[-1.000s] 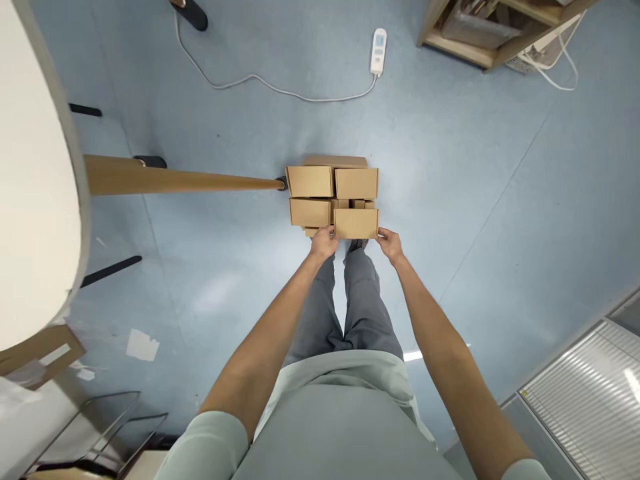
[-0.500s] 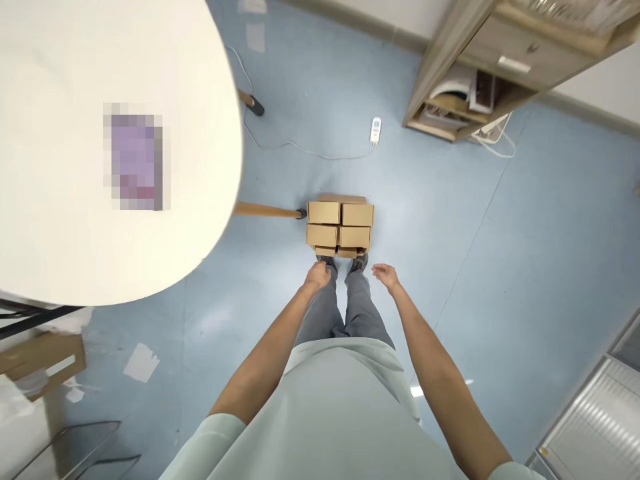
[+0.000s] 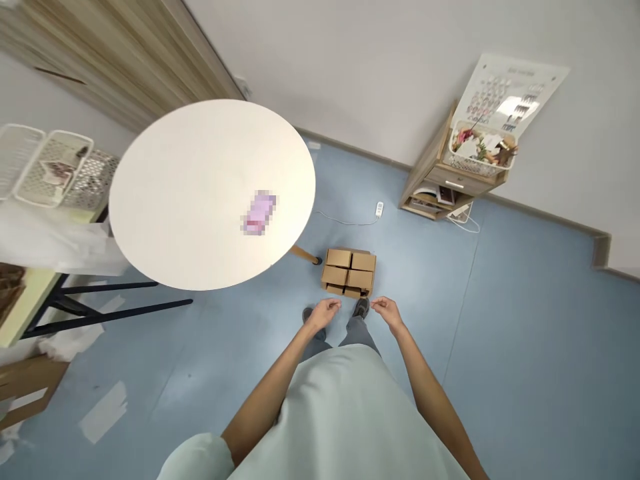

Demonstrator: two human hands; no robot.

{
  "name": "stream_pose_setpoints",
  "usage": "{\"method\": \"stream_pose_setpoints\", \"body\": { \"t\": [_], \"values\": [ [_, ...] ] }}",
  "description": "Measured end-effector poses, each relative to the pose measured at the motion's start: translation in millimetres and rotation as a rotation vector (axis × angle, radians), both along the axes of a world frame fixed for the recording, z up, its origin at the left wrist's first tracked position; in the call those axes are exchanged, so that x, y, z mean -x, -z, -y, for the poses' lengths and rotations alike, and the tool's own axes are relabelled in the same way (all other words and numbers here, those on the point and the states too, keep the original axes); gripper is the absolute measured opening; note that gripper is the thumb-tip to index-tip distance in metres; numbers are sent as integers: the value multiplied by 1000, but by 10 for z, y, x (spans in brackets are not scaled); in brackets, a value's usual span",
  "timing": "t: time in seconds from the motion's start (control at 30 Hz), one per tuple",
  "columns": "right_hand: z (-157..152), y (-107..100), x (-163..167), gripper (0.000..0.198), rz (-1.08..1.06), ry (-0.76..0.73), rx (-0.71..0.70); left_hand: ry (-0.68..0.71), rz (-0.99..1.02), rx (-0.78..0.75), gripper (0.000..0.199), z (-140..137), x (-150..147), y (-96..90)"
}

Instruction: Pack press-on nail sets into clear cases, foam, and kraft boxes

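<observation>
My left hand hangs in front of my body with its fingers loosely stretched inward, and nothing is in it. Level with it on the other side, my right hand points inward too, empty and with its fingers apart. Just beyond both hands, a pile of small brown cardboard boxes sits on the floor ahead of my shoes. Neither hand appears to touch the boxes. The boxes stand in two columns, several in all, on a wider piece of cardboard at the back.
A round white table with a blurred purple item stands at left. Beyond the boxes lies a white remote-like device on a cable. A wooden cabinet carries a filled basket. Dark table legs stand at far left.
The view has tilted up, bringing the wall, whole tabletop and basket into sight. My left foot has stepped apart from the right. My hands stay in front of me, still empty.
</observation>
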State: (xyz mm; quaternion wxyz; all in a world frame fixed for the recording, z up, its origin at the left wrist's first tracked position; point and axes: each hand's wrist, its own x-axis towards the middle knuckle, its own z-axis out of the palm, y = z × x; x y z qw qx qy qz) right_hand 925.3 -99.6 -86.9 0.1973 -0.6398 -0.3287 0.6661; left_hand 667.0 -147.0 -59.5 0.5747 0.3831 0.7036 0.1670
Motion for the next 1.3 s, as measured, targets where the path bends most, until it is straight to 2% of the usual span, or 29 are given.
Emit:
{"method": "stream_pose_setpoints", "body": {
  "t": [0.13,0.27,0.53,0.7,0.83,0.93,1.07,1.3],
  "values": [
    [103,-360,355,50,-15,-9,-117,-90,168,-98,40,227,306,-318],
    [310,-733,920,55,-24,-48,-207,-205,235,-177,45,556,881,-621],
    [871,-1499,2493,52,-44,-91,-344,-412,258,-275,41,1398,2388,-1038],
    [1099,-1916,3485,47,-38,-249,-383,-583,191,-346,34,1901,3203,-1348],
    [1172,-2173,4203,43,-67,-361,-376,-709,174,-387,31,2137,3739,-1523],
    [1172,-2258,4718,39,-104,-422,-382,-793,192,-429,33,2178,4121,-1559],
    [1106,-2194,5422,38,-137,-443,-366,-843,166,-478,37,2162,4711,-1630],
    [859,-2024,6791,37,-233,-470,-314,-862,-40,-436,39,2061,6063,-1978]
  ]
}}
